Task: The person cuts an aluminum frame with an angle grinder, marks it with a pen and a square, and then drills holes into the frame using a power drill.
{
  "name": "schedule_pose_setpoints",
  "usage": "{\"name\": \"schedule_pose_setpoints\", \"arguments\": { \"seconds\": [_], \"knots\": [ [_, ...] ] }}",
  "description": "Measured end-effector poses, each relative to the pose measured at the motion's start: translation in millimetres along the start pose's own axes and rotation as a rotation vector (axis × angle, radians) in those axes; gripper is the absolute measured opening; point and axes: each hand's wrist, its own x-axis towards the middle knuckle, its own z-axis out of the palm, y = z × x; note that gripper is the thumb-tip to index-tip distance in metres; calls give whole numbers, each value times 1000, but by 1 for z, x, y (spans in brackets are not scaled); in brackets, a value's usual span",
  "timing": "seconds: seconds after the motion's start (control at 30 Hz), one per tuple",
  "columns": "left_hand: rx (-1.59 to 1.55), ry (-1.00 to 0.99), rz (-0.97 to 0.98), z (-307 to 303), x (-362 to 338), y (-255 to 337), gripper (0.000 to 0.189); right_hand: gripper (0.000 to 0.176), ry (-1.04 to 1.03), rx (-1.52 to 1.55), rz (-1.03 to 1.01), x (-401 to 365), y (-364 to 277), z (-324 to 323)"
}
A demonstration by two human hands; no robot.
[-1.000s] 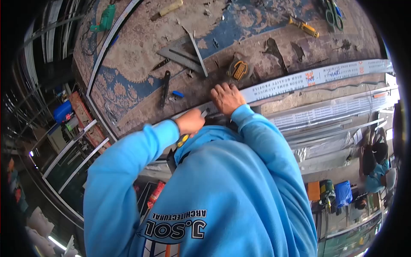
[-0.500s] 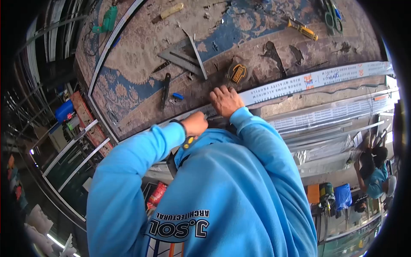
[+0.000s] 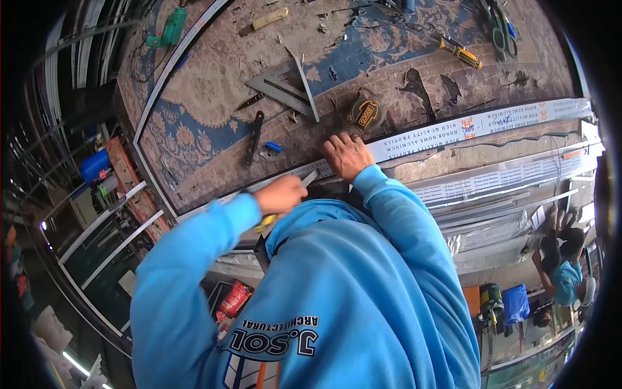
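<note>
My left hand (image 3: 280,196) is closed on a yellow-handled tool (image 3: 265,224), whose flat grey tip (image 3: 310,177) points at the edge of a long frame strip. My right hand (image 3: 348,155) rests on that white-filmed aluminium strip (image 3: 421,142), its fingers bent over the top; whether it grips anything is hidden. Just above the right hand sits a black and yellow tape measure (image 3: 367,113). A grey metal square (image 3: 282,91), a dark folded tool (image 3: 255,137) and a small blue piece (image 3: 273,147) lie beyond the left hand.
On the patterned tabletop (image 3: 214,91) lie a green drill (image 3: 172,27), a yellow screwdriver (image 3: 461,53) and scissors (image 3: 499,32). Wrapped profiles (image 3: 486,181) are stacked at the right. Another person (image 3: 565,279) is at the far right.
My left hand has moved left and slightly down, away from my right hand, and the grey tip of its tool now shows. My right hand has stayed on the strip.
</note>
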Motion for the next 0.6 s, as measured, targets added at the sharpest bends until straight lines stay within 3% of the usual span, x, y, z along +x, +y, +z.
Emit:
{"name": "schedule_pose_setpoints", "arguments": {
  "seconds": [0.03,0.1,0.13,0.17,0.2,0.23,0.27,0.33,0.43,0.57,0.6],
  "knots": [
    [63,32,-5,-19,-31,5,20,15,-14,13,22,1,-1,-3],
    [85,371,-18,-62,-60,-5,16,16,-58,37,49,3,-6,-14],
    [99,516,34,-86,-64,-8,18,31,-139,34,40,3,-3,-15],
    [211,613,130,-112,-60,-17,23,39,-162,16,32,6,-3,-22],
    [463,778,423,-155,-22,-61,29,46,-186,1,30,7,-7,-30],
    [413,785,363,-167,-16,-45,30,54,-213,-12,34,8,-11,-33],
    [362,784,301,-171,-8,-30,32,73,-288,-10,105,11,-13,-30],
    [497,960,602,-176,30,-26,36,73,-277,-52,132,13,-19,-31],
    [391,778,781,-166,43,9,41,76,-314,-116,189,17,-30,-33],
    [472,919,928,-197,78,31,38,73,-312,-192,240,25,-41,-34],
    [466,1027,1044,-200,79,30,38,72,-295,-201,254,23,-43,-30]
  ]
}}
